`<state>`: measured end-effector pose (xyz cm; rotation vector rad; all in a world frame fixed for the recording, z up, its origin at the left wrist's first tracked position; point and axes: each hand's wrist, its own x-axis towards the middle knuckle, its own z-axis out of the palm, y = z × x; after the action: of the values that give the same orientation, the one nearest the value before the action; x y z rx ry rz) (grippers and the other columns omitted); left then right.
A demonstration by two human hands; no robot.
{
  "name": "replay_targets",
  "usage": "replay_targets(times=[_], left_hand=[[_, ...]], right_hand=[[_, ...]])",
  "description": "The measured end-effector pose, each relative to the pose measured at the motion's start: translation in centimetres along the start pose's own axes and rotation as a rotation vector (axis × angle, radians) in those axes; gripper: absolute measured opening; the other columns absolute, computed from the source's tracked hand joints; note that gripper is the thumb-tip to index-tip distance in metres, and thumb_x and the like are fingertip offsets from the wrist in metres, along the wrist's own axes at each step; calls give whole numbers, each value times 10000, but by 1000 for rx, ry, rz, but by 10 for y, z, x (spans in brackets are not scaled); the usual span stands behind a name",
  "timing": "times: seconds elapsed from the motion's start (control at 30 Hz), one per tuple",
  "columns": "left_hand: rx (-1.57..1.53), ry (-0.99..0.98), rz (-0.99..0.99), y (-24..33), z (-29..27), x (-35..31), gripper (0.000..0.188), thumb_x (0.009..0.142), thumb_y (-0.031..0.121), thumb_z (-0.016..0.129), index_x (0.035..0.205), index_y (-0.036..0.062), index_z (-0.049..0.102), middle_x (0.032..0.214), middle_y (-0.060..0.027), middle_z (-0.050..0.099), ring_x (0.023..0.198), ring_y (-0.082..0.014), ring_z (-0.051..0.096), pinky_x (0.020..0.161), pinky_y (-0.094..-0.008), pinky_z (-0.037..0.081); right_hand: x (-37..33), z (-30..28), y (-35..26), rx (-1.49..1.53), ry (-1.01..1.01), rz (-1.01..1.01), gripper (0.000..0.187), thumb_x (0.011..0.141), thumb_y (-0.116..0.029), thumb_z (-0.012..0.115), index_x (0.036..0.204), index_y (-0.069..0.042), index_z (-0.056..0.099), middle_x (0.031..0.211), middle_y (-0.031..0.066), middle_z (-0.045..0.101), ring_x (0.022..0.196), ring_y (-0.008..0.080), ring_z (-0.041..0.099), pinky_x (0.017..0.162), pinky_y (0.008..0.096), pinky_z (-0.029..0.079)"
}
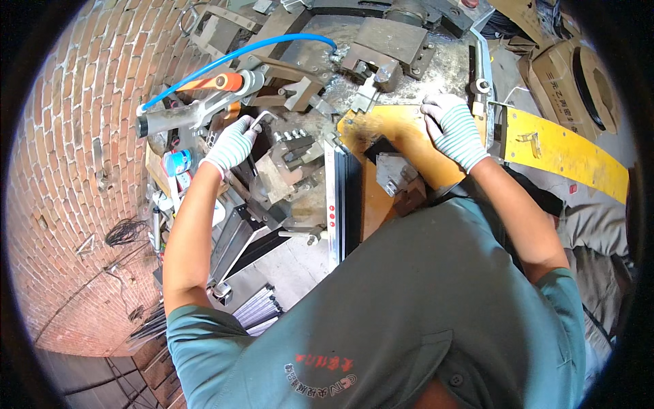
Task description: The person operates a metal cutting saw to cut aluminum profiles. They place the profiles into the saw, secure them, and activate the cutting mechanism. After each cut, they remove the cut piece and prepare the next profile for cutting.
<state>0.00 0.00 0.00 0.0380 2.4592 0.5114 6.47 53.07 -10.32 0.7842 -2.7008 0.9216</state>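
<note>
My left hand (233, 144), in a white glove with green stripes, is closed around a bent metal rod that looks like a hex key (264, 117). Its angled end points toward the middle of the machine. Just right of this hand, a steel clamping block (294, 153) with several bolts sits on the metal worktop. My right hand (455, 131), gloved alike, rests on the far right part of a yellow plate (392, 121). Its fingers are bent, with a dark gap between them, and I see nothing held there. A metal bracket (395, 176) lies nearer me on the yellow plate.
A blue hose (259, 42) arches over an orange-and-grey lever (221, 83) at the left. Dark long profiles (349, 198) stand between the plate and the block. A brick wall (82, 136) rises at left; a yellow curved strip (572, 153) and a cardboard box (562, 85) are at right.
</note>
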Motion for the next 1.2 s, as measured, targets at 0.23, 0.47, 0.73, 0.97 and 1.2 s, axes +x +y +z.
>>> replay_targets(times=[0.23, 0.47, 0.73, 0.97, 1.2], left_hand=[[-194, -288, -430, 97, -3, 3, 550, 909, 693, 710, 872, 146, 664, 630, 40, 459, 514, -101, 390, 477, -298, 283], [16, -378, -300, 115, 14, 21, 436, 997, 472, 695, 812, 77, 693, 657, 2, 502, 543, -152, 396, 503, -355, 331], [-131, -491, -389, 106, 15, 30, 232, 998, 283, 662, 1156, 114, 681, 826, 14, 547, 676, -148, 518, 567, -343, 457], [-204, -395, -264, 105, 16, 16, 241, 1029, 321, 644, 1179, 132, 647, 777, 37, 501, 630, -123, 452, 570, -301, 412], [268, -105, -173, 90, -16, 6, 490, 1070, 445, 587, 1161, -17, 722, 1006, -188, 750, 946, -341, 677, 898, -415, 513]], right_hand=[[2, -2, -4, 0, 12, 3, 142, 896, -103, 681, 1028, -52, 679, 1008, 158, 673, 954, 380, 629, 872, 478, 491], [2, -4, -6, 3, -32, 51, 166, 901, -135, 660, 1038, -49, 694, 1037, 165, 666, 995, 381, 622, 908, 484, 485], [5, -5, -6, 4, -52, 57, 163, 885, -115, 679, 1025, -42, 718, 1005, 170, 677, 950, 390, 629, 891, 486, 488], [9, -7, -8, -1, -32, 41, 168, 877, -104, 680, 1023, -38, 730, 993, 176, 682, 947, 385, 639, 866, 480, 504], [7, -7, -8, -15, -76, 68, 193, 904, -185, 632, 1009, -48, 717, 1069, 143, 678, 998, 365, 638, 902, 473, 505]])
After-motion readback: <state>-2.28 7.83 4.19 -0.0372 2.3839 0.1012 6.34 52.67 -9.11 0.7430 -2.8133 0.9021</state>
